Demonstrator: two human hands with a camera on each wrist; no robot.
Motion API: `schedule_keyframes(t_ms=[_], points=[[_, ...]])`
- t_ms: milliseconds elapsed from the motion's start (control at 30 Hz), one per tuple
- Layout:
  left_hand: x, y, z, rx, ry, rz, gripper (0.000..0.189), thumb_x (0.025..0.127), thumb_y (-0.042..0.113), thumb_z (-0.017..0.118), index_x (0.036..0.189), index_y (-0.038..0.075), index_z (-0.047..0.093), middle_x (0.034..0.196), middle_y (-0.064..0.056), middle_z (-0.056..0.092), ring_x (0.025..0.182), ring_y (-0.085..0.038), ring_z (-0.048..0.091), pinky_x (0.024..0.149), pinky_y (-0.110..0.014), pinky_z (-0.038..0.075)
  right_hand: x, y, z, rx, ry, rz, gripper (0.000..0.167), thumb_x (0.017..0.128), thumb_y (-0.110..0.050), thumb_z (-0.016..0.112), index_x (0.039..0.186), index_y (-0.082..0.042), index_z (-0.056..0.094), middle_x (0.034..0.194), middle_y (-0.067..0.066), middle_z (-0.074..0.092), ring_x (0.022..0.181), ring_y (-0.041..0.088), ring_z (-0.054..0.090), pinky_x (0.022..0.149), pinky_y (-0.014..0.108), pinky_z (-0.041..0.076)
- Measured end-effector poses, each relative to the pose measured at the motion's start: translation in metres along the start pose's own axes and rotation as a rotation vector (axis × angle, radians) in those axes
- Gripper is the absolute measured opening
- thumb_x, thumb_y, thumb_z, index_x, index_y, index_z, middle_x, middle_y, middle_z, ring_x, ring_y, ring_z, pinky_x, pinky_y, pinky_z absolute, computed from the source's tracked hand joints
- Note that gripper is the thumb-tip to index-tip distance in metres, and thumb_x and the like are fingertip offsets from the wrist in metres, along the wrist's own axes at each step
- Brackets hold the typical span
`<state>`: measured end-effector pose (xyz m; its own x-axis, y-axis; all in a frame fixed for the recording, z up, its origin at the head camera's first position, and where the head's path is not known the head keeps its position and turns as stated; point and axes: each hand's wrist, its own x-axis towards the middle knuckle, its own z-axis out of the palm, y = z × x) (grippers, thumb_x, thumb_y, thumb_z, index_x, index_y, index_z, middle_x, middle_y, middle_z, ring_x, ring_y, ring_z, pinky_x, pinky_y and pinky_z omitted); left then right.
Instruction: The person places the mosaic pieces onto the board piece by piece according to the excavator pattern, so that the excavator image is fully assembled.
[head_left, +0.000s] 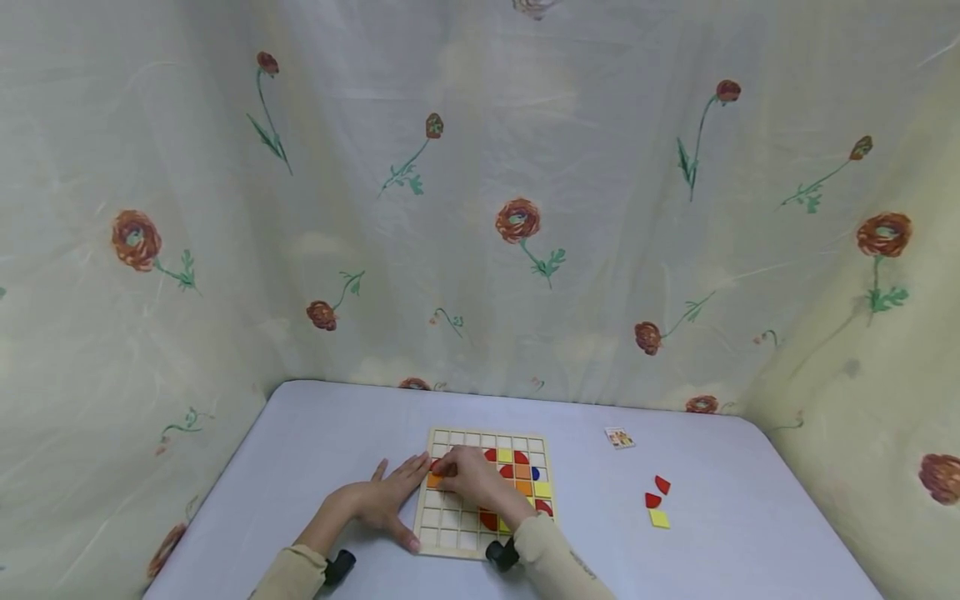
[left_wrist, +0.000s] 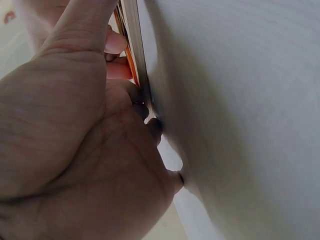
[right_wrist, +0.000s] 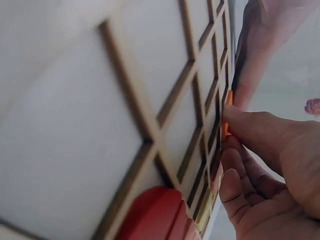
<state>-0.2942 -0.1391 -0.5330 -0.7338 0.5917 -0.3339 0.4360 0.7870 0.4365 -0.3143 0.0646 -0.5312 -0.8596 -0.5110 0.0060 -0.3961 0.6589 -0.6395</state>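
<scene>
A wooden grid board (head_left: 450, 537) lies on the table, its cells partly filled with red, yellow, orange and blue pieces. My left hand (head_left: 382, 502), fingers spread straight, rests at the board's left edge, thumb by the near corner. Across the board reaches my right hand (head_left: 474, 477), its thumb and fingertips pinching an orange tile (right_wrist: 228, 125) at the left column. A red piece (head_left: 435, 465) shows just beyond that tile. In the left wrist view, the left palm (left_wrist: 115, 165) stands beside the board's side, and an orange edge shows there. The right hand hides several cells.
Right of the board lie two red quarter-round pieces (head_left: 653, 500) and a yellow square tile (head_left: 659, 518). A small picture card (head_left: 619, 437) sits farther back. A flowered curtain (head_left: 480, 208) hangs around the white table (head_left: 337, 433).
</scene>
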Motion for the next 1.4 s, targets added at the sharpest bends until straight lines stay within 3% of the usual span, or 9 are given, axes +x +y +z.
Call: schedule_keyframes(t_ms=[267,400,533,700,900,1067,1267,1400], points=[[0.002,0.004,0.0,0.006,0.001,-0.02,0.125,0.066,0.063,0.077,0.156,0.009,0.008,0.164,-0.007,0.0,0.152,-0.027,0.0,0.118,-0.062,-0.001,-0.019,0.007,-0.013,0.114,0.066,-0.005,0.019,0.087,-0.019,0.072,0.103,-0.01,0.071,0.091,-0.004,0.066,0.078,0.006,0.056,0.069,0.019,0.049],[0.003,0.004,-0.001,-0.002,0.0,-0.05,0.126,0.064,0.063,0.078,0.156,0.01,0.01,0.164,-0.006,0.001,0.152,-0.027,0.0,0.118,-0.061,-0.002,-0.042,0.017,-0.035,0.19,0.003,0.012,0.02,0.087,-0.02,0.072,0.103,-0.009,0.067,0.092,-0.002,0.064,0.083,0.011,0.055,0.069,0.021,0.048],[0.003,0.005,0.0,-0.016,-0.003,-0.068,0.126,0.063,0.063,0.078,0.156,0.011,0.011,0.165,-0.005,0.002,0.152,-0.026,0.0,0.118,-0.061,-0.003,-0.069,0.042,-0.059,0.226,-0.053,0.062,0.028,0.084,-0.021,0.074,0.106,-0.008,0.063,0.099,0.004,0.061,0.09,0.017,0.052,0.074,0.024,0.044],[0.005,0.002,0.003,-0.029,0.0,-0.073,0.128,0.062,0.064,0.079,0.156,0.012,0.01,0.165,-0.004,0.001,0.152,-0.025,0.0,0.119,-0.06,-0.004,-0.111,0.08,-0.092,0.253,-0.032,0.194,0.034,0.084,-0.019,0.073,0.112,-0.007,0.059,0.105,0.007,0.058,0.098,0.021,0.047,0.075,0.027,0.04],[0.007,-0.002,0.004,-0.027,-0.007,-0.08,0.129,0.06,0.066,0.078,0.156,0.013,0.009,0.165,-0.003,-0.001,0.152,-0.024,-0.002,0.119,-0.058,-0.005,-0.165,0.133,-0.127,0.229,0.077,0.26,0.037,0.084,-0.017,0.074,0.113,-0.002,0.057,0.105,0.011,0.058,0.091,0.016,0.047,0.071,0.023,0.041],[0.005,-0.001,0.003,-0.028,-0.009,-0.088,0.13,0.06,0.066,0.078,0.156,0.013,0.009,0.165,-0.003,-0.001,0.152,-0.024,-0.002,0.119,-0.059,-0.006,-0.197,0.171,-0.142,0.195,0.141,0.301,0.039,0.083,-0.015,0.074,0.113,0.002,0.056,0.104,0.012,0.058,0.087,0.014,0.049,0.069,0.021,0.042],[0.004,0.003,0.002,-0.035,-0.002,-0.087,0.128,0.061,0.063,0.08,0.156,0.011,0.011,0.165,-0.004,0.001,0.152,-0.025,0.0,0.119,-0.06,-0.004,-0.213,0.193,-0.145,0.135,0.184,0.423,0.043,0.08,-0.011,0.075,0.115,0.004,0.055,0.112,0.011,0.063,0.095,0.019,0.052,0.074,0.023,0.047],[0.004,0.004,0.001,-0.036,-0.002,-0.085,0.128,0.061,0.063,0.08,0.156,0.011,0.011,0.165,-0.004,0.001,0.152,-0.025,0.0,0.118,-0.06,-0.004,-0.215,0.197,-0.144,0.092,0.216,0.471,0.039,0.078,-0.009,0.076,0.112,0.001,0.058,0.108,0.007,0.064,0.093,0.018,0.052,0.071,0.022,0.047]])
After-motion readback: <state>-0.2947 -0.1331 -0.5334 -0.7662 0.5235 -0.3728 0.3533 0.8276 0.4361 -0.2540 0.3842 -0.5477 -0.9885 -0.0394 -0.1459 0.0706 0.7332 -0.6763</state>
